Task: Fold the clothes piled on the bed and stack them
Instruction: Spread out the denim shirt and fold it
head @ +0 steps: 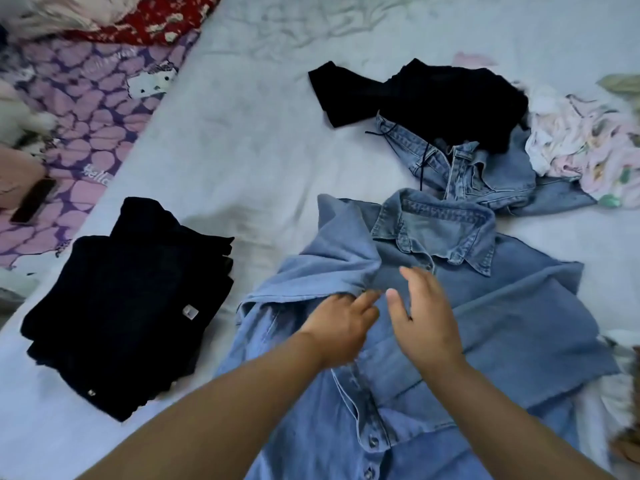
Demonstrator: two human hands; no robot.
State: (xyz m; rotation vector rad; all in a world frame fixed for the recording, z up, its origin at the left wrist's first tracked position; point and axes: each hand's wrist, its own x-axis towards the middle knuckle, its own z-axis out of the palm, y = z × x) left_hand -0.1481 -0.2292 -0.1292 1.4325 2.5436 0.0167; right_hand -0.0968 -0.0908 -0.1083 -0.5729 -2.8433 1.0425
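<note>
A blue denim shirt (512,306) lies spread on the white bed sheet (242,140), collar away from me, its left sleeve (332,261) folded in over the chest. My left hand (341,322) rests on the shirt by the sleeve's edge, fingers on the fabric. My right hand (424,317) hovers or lies flat over the chest with straight fingers. A stack of folded black clothes (124,306) sits to the left. Farther back lie a black top (433,98), blue jeans (467,171) and a crumpled pale floral garment (585,147).
A purple patterned blanket (90,109) with a dark phone (33,200) on it covers the left side. Red floral fabric (152,19) lies at the top left. More cloth shows at the right edge (623,393).
</note>
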